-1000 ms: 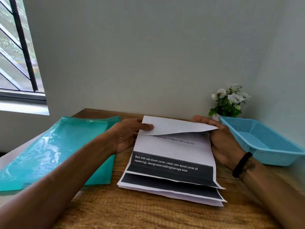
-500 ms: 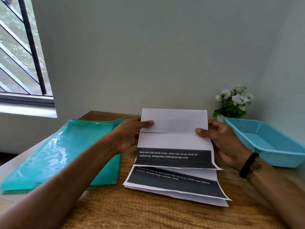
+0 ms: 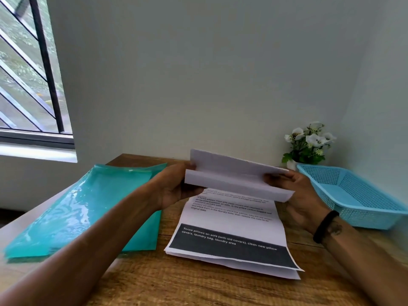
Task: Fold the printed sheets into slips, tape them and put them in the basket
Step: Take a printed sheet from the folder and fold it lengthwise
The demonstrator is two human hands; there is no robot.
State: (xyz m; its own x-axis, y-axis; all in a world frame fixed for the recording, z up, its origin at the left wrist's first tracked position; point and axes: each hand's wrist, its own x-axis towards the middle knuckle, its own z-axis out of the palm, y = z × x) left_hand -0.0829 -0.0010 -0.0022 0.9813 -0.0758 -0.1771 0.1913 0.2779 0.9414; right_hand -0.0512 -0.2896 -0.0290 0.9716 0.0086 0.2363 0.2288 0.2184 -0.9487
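Note:
Both hands hold one folded white sheet (image 3: 234, 177) in the air above the table, its blank side toward me and two folded layers showing. My left hand (image 3: 174, 186) grips its left edge, and my right hand (image 3: 293, 195) grips its right edge. Under it a stack of printed sheets (image 3: 234, 237) lies flat on the wooden table (image 3: 176, 283), the top one with a dark banner and white text. The light blue plastic basket (image 3: 362, 195) stands at the right, with nothing visible inside it. No tape is in view.
Shiny teal plastic folders (image 3: 84, 208) lie on the left of the table. A small pot of white flowers (image 3: 306, 146) stands in the back corner behind the basket. Walls close the back and right sides; a barred window (image 3: 28, 74) is at the left.
The top sheet has been lifted off the stack and folded over again into a narrower strip. The sheet beneath, about throw pillows, is now uncovered. The camera has tilted slightly.

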